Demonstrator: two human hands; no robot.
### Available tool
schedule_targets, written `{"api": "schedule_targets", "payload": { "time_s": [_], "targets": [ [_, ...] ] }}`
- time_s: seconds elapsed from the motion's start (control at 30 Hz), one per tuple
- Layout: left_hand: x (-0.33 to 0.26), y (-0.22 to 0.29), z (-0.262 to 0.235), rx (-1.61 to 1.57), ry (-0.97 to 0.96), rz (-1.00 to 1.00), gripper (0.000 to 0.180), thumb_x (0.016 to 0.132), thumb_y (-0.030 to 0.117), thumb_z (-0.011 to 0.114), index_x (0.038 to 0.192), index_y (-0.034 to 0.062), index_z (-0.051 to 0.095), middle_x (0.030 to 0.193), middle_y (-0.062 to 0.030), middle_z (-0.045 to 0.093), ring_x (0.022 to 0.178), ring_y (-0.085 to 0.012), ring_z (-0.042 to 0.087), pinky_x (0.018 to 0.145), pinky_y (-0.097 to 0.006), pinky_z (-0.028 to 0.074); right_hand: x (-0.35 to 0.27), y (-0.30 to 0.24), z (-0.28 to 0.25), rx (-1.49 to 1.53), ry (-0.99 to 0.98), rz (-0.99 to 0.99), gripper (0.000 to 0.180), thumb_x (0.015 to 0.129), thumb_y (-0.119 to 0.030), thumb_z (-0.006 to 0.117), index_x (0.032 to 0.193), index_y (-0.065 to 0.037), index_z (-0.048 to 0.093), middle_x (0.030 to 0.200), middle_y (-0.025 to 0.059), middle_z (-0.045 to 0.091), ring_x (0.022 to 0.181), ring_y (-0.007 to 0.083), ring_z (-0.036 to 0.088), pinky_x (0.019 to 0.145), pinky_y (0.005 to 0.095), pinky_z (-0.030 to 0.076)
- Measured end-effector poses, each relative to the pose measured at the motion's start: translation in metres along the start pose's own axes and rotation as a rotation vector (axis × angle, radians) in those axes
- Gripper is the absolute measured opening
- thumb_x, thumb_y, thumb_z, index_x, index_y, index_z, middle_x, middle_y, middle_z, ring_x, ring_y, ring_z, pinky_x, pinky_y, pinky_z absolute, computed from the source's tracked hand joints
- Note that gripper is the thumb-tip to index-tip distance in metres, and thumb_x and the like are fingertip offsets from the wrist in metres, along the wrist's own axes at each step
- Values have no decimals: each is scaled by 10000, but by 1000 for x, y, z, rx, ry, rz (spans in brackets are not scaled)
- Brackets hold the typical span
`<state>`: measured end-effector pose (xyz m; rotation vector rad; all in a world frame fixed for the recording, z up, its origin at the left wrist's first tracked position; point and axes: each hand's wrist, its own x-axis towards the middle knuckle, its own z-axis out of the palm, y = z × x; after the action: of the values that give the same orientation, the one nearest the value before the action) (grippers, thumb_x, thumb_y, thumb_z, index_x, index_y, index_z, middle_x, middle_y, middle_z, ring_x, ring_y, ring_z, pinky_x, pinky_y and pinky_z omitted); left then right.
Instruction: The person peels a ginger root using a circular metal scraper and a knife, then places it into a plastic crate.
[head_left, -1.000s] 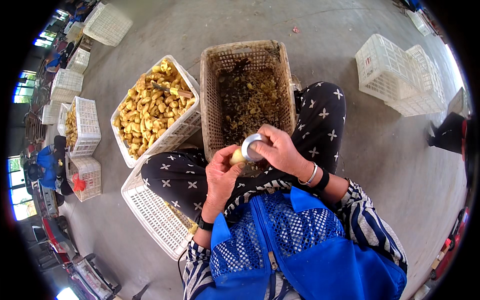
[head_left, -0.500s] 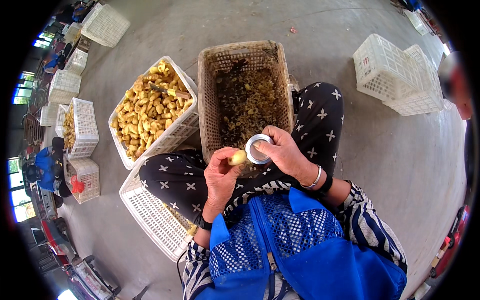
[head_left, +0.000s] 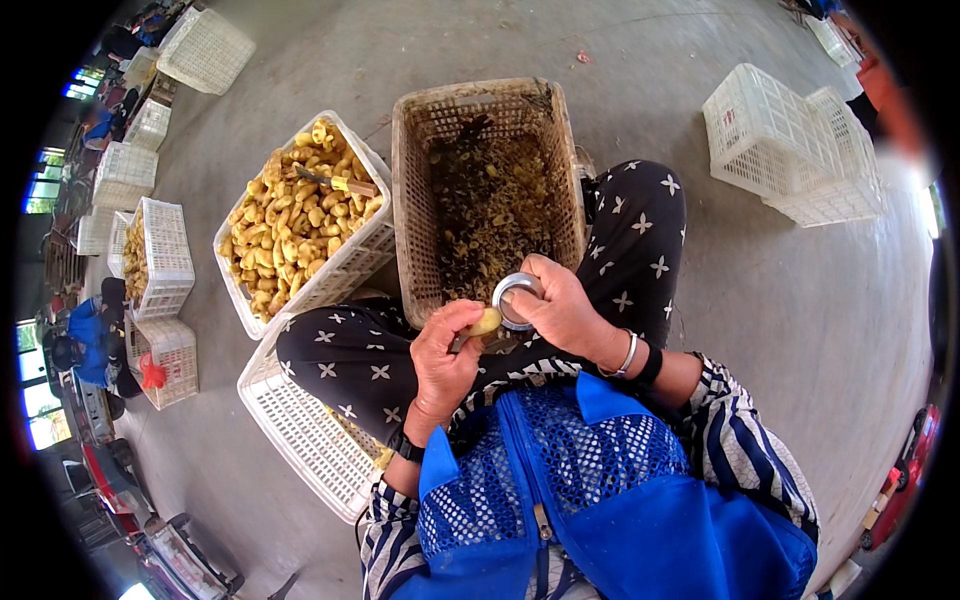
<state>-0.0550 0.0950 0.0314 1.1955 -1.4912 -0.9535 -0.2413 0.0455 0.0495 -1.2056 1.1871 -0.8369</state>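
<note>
Pinched in the fingers of my left hand is a small pale-yellow piece that looks like ginger. My right hand is closed on a round silver metal ring-shaped tool, with the thumb across its opening. The tool's rim is right beside the piece; whether they touch, I cannot tell. Both hands are over my lap, at the near end of a dirty plastic crate with peelings in its bottom. At the left, a white crate is heaped with yellow knobbly ginger.
A knife with a yellow-and-brown handle lies on the ginger. Under that crate's near side is another white crate, by my left knee. White crates stand at the right, with a blurred person beside them. More crates line the left.
The piece in my left hand is turned to a different angle, and the ring-shaped tool has tilted slightly. At the right edge, the other person has shifted.
</note>
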Motion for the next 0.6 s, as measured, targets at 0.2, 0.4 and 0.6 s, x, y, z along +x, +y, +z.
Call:
{"api": "schedule_targets", "payload": {
  "time_s": [0.2, 0.4, 0.6],
  "targets": [
    [16, 21, -8, 496, 239, 199, 245, 811, -30, 692, 1043, 20, 632, 1015, -111, 677, 937, -263, 662, 850, -335, 527, 18, 12, 1, -182, 332, -226, 121, 880, -75, 605, 827, -9, 518, 682, 91, 552, 606, 151, 519, 557, 319, 454],
    [10, 5, -21, -967, 73, -350, 468, 898, 121, 671, 1319, 25, 490, 1195, -154, 590, 990, -212, 625, 868, -317, 520, 31, 7, -12, -109, 68, -88, 151, 828, -114, 655, 846, -1, 556, 723, 71, 548, 656, 133, 510, 613, 307, 446],
    [12, 4, -16, -1080, -22, -398, 483, 919, 229, 649, 1334, 28, 504, 1146, -121, 595, 893, -189, 581, 766, -296, 488, 22, -16, -10, 130, -156, -154, 70, 911, -77, 626, 884, -27, 586, 838, 8, 611, 744, 49, 531, 648, 215, 443]
  ]
}}
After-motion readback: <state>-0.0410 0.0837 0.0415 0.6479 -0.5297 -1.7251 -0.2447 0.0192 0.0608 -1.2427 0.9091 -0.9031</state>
